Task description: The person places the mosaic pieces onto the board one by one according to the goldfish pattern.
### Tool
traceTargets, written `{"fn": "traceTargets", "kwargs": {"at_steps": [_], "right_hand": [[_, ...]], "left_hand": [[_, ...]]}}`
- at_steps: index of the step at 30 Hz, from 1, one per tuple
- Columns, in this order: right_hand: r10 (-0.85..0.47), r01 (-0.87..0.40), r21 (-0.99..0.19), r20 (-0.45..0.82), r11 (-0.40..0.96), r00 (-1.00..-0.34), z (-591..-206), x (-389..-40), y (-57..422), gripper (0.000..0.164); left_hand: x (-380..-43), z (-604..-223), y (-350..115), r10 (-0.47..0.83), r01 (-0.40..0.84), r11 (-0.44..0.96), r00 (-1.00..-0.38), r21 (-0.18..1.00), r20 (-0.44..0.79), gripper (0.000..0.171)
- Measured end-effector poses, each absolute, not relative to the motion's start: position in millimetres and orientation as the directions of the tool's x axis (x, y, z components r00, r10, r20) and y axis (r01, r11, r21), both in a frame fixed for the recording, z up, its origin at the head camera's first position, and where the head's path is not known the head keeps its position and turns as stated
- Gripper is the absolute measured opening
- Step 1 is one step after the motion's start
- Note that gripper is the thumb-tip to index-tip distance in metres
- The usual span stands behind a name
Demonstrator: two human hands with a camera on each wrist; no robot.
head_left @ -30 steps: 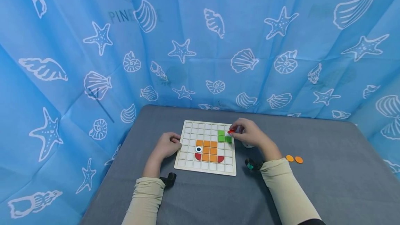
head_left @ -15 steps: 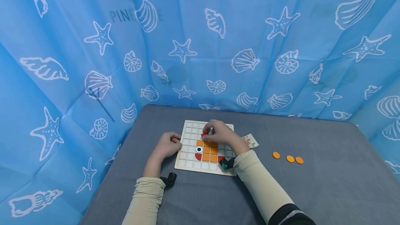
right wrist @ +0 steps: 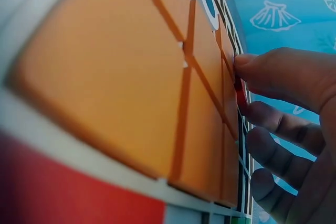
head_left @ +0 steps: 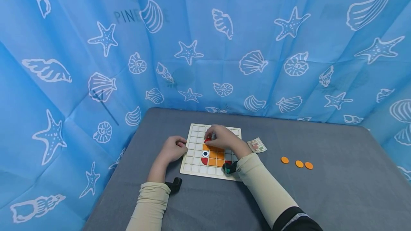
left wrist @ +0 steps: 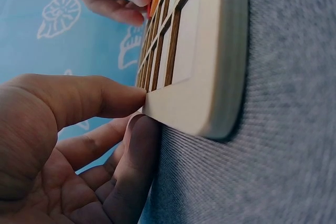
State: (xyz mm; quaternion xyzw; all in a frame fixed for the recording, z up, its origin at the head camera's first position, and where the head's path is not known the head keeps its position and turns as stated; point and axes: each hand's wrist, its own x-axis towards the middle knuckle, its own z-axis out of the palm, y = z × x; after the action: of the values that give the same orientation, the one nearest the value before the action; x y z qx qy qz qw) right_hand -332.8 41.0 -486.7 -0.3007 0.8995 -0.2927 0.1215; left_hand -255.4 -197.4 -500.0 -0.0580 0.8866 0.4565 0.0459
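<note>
My left hand [head_left: 172,149] pinches the left edge of a pale grid board [head_left: 194,152], the thumb on top and a finger against its side in the left wrist view. With thumb and forefinger, my right hand [head_left: 222,139] pinches a small red piece [right wrist: 241,95] at the board, just beyond the orange square tiles [head_left: 212,162]. A round eye piece [head_left: 205,154] sits left of those tiles, with a red rounded piece [head_left: 204,161] below it. Another red piece [right wrist: 79,187] lies on the board's near side. The right hand and forearm hide the green tiles in the head view.
Right of the board lies a small printed card [head_left: 257,145]. Farther right, orange discs [head_left: 284,160] lie on the grey tabletop [head_left: 337,188]. A blue curtain [head_left: 199,20] with white shells and starfish hangs behind and at the left.
My right hand has carried the red piece left, from beside the green tiles to above the orange ones. The card and a third disc have come into sight. The left hand stays put.
</note>
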Motion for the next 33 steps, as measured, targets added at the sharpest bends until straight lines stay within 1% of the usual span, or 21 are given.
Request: {"fn": "traceTargets", "kwargs": {"at_steps": [5, 16, 24, 29, 33], "right_hand": [[-0.615, -0.472, -0.602, -0.04, 0.644, -0.788, -483.4, -332.0, 42.6, 0.007], [-0.629, -0.488, -0.597, -0.037, 0.637, -0.776, -484.4, -332.1, 42.6, 0.011], [-0.612, -0.478, -0.591, -0.034, 0.65, -0.79, -483.9, -330.5, 47.3, 0.011], [-0.595, -0.471, -0.603, -0.006, 0.643, -0.804, -475.9, -329.8, 68.0, 0.015], [-0.563, -0.475, -0.577, 0.031, 0.665, -0.826, -468.3, -327.2, 102.5, 0.016]], "left_hand": [[-256.0, -498.0, -195.3, -0.059, -0.141, 0.575, -0.99, 0.806, -0.131, 0.029], [-256.2, -498.8, -194.5, -0.059, -0.133, 0.584, -0.991, 0.801, -0.121, 0.029], [-256.6, -500.5, -194.4, -0.054, -0.128, 0.583, -0.991, 0.802, -0.119, 0.029], [-255.8, -501.7, -196.0, -0.06, -0.136, 0.583, -0.99, 0.801, -0.124, 0.029], [-254.9, -502.0, -196.6, -0.056, -0.132, 0.578, -0.991, 0.805, -0.123, 0.03]]}}
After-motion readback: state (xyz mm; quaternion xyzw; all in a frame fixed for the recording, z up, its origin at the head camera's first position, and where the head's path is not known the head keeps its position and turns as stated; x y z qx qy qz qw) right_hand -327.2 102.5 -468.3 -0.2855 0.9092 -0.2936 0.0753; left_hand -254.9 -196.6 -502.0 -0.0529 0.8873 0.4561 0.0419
